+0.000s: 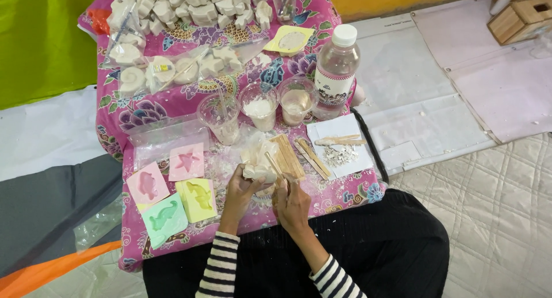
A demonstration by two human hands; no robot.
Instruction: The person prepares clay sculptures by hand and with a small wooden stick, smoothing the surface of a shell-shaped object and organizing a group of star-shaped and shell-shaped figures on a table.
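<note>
As held, plaster piece [257, 172] between hands [270, 194].

A clear plastic bottle [336, 68] with a white cap is stood upright at the right side of the bench, just beside a row of clear cups; a label band in white and pink with dark figures is wrapped round its lower half. Clear plastic bags [164, 68] holding white cast shapes are laid at the far left of the bench; another flat clear bag [164, 138] is spread nearer, above the coloured moulds.
</note>
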